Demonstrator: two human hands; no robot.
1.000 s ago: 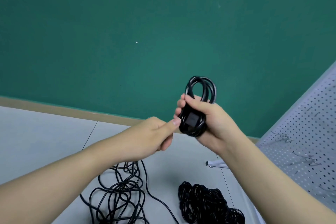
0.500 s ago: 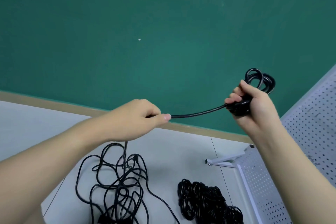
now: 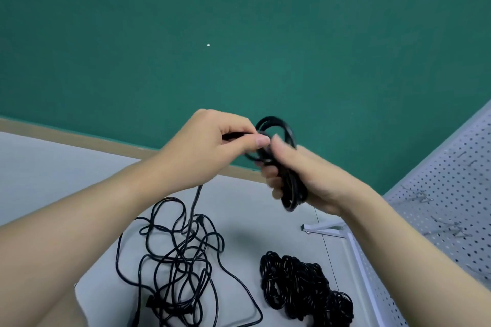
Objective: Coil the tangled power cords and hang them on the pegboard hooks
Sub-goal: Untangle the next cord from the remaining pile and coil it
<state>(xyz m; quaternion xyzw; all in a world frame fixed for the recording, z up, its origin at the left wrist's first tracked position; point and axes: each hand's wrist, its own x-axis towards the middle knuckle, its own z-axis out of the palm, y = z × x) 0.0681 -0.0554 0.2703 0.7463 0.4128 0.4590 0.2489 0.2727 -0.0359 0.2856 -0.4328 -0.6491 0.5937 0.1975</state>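
Note:
My right hand [image 3: 310,175] grips a small coil of black power cord [image 3: 285,156] held up in front of the green wall. My left hand [image 3: 210,146] pinches the same cord's free run right beside the coil, thumb and forefinger closed on it. From under the left hand the cord drops to a loose tangle of black cords [image 3: 180,260] on the white table. A tighter heap of black cord [image 3: 303,289] lies to the right of the tangle. The white pegboard [image 3: 457,194] with metal hooks [image 3: 422,196] stands at the right.
The white table [image 3: 53,180] ends at a tan strip below the green wall [image 3: 239,34]. The pegboard's white foot [image 3: 322,228] rests on the table just beyond the heap. Both forearms cross the lower part of the view.
Half a second ago my hands were apart with a stretch of cord taut between them. Now the left hand has come right up to the coil and the right hand has moved left and down.

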